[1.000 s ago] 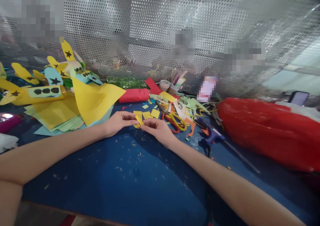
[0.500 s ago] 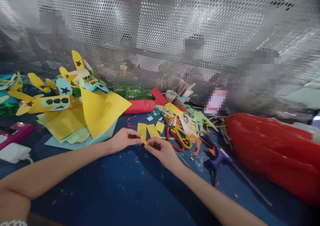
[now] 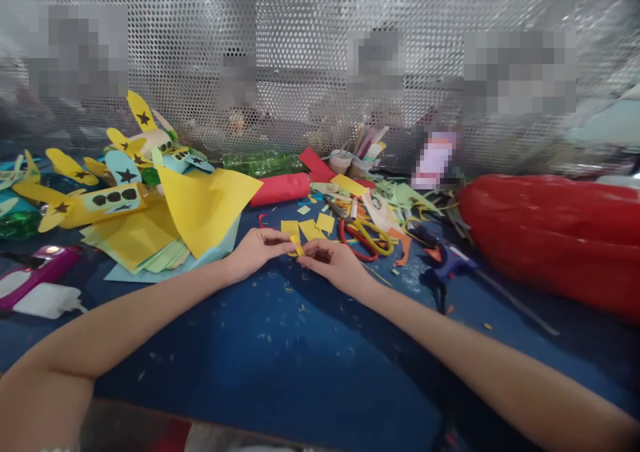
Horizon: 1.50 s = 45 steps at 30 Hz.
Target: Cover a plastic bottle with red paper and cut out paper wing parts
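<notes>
Between my two hands is a small folded piece of yellow paper (image 3: 297,245), just above the blue table (image 3: 280,352). My left hand (image 3: 257,252) pinches its left side between thumb and fingers. From the right, the fingertips of my right hand (image 3: 333,260) close on its other end. Right behind the hands lie several small yellow paper pieces (image 3: 311,229). Scissors with red and yellow handles (image 3: 367,235) rest just beyond my right hand. A bottle wrapped in red paper (image 3: 281,189) lies farther back.
Bottle airplanes with yellow paper wings (image 3: 107,205) stand at the left behind stacked colored paper sheets (image 3: 207,205). A purple device with a white plug (image 3: 45,285) is at the left edge. To the right are a blue glue gun (image 3: 447,262) and a big red plastic bag (image 3: 545,239).
The camera view has tilted, so the table's near edge now shows at the bottom. Both hands still hold the yellow paper, with only slight finger movement.
</notes>
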Each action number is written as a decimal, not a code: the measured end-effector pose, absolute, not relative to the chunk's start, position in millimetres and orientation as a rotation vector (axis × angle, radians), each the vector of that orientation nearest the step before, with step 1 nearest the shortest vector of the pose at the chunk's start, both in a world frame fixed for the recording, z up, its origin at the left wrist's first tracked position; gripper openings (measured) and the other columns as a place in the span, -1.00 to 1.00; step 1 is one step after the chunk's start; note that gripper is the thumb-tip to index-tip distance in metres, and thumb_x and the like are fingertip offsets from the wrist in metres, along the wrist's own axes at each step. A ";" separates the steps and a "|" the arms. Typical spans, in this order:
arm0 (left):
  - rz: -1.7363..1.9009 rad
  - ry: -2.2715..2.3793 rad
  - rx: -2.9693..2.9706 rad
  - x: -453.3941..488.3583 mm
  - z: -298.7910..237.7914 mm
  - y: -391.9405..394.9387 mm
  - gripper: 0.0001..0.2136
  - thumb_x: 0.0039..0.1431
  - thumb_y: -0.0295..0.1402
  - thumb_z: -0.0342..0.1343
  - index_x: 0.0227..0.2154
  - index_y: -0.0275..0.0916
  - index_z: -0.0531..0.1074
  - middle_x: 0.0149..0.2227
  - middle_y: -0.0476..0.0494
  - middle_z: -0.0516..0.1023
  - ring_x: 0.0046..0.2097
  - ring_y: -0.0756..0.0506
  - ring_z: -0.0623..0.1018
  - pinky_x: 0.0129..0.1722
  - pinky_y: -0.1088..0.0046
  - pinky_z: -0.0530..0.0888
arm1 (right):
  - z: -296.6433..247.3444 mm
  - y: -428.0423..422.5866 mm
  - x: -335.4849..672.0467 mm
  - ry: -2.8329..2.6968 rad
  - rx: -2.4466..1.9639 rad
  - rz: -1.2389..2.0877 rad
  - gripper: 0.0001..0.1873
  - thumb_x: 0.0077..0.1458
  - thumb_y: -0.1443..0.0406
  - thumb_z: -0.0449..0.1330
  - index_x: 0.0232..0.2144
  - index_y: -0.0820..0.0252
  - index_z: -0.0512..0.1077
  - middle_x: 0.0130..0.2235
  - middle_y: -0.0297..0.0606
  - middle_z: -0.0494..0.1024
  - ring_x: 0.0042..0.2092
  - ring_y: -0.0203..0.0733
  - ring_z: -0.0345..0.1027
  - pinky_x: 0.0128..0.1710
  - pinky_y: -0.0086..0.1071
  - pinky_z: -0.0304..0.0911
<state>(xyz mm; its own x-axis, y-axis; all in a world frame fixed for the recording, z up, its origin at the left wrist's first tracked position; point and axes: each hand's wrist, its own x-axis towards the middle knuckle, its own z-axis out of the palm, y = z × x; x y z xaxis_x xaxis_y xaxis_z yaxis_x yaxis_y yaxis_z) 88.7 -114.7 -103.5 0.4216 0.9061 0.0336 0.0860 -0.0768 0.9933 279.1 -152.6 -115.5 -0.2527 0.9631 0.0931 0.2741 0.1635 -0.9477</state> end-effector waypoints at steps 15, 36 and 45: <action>0.921 0.908 1.613 93.2 -110.2 -110.0 -0.82 -0.07 -0.24 0.29 -0.43 -0.24 0.59 -0.38 -0.07 0.63 -0.31 -0.08 0.55 -0.20 0.41 0.43 | -116.3 -150.3 282.2 -1.597 -1.135 1.217 -0.68 -0.14 0.10 0.36 -0.41 0.19 0.45 -0.47 -0.35 0.56 -0.45 -0.33 0.41 -0.32 -0.37 0.34; 0.954 0.972 1.526 98.1 -105.8 -112.1 -0.79 -0.14 -0.23 0.32 -0.44 -0.25 0.59 -0.43 -0.07 0.62 -0.40 -0.05 0.52 -0.30 0.42 0.45 | -117.8 -152.2 282.4 -1.733 -1.157 1.062 -0.74 0.00 0.12 0.27 -0.33 0.18 0.44 -0.44 -0.35 0.54 -0.43 -0.33 0.38 -0.37 -0.40 0.31; 1.002 0.939 1.428 96.8 -109.4 -109.4 -0.73 -0.15 -0.19 0.33 -0.41 -0.28 0.57 -0.44 -0.11 0.62 -0.34 -0.11 0.58 -0.29 0.37 0.50 | -59.9 -169.0 379.5 -1.773 -2.252 -0.101 -0.64 0.12 0.03 0.14 -0.38 0.22 0.45 -0.43 -0.08 0.53 -0.35 -0.04 0.42 -0.37 -0.24 0.21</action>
<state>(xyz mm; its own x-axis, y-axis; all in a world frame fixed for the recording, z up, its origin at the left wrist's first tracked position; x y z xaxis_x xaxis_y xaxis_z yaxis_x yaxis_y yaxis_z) 96.8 -109.4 -109.4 0.3279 0.9417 0.0760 0.0140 -0.0853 0.9963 379.5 -169.0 -59.9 0.2474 0.9434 0.2208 0.9623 -0.2127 -0.1692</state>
